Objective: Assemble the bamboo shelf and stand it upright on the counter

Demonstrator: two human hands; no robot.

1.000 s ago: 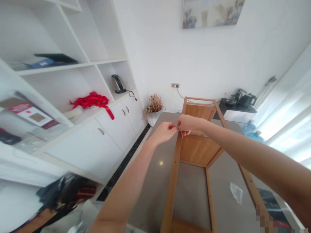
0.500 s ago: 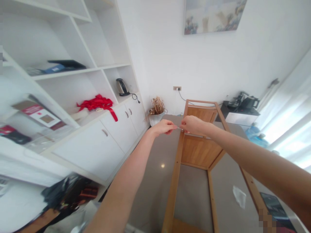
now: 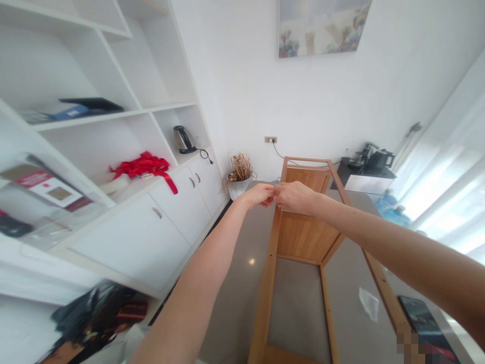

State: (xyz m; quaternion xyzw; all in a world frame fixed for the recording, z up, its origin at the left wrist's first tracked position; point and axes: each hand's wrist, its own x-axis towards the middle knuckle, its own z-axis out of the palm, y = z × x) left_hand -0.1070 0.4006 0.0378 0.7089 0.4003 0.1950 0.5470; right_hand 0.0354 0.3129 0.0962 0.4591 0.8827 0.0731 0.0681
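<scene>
A light wooden frame (image 3: pixel 303 235) with a panel at its far end lies on a grey table (image 3: pixel 235 283). My left hand (image 3: pixel 259 194) and my right hand (image 3: pixel 293 196) meet fingertip to fingertip just above the far end of the frame's left rail (image 3: pixel 271 253). Both hands are pinched shut where they touch. The small thin metal piece between them is hidden by the fingers.
A crumpled clear plastic bag (image 3: pixel 368 303) and a dark phone (image 3: pixel 419 313) lie on the table to the right of the frame. White cabinets and shelves (image 3: pixel 159 222) with a kettle (image 3: pixel 181 139) and red ribbon (image 3: pixel 142 164) line the left. A potted dry plant (image 3: pixel 239 177) stands beyond the table.
My hands were slightly apart with a thin metal piece showing between them; they have closed together and now touch. The view has shifted a little.
</scene>
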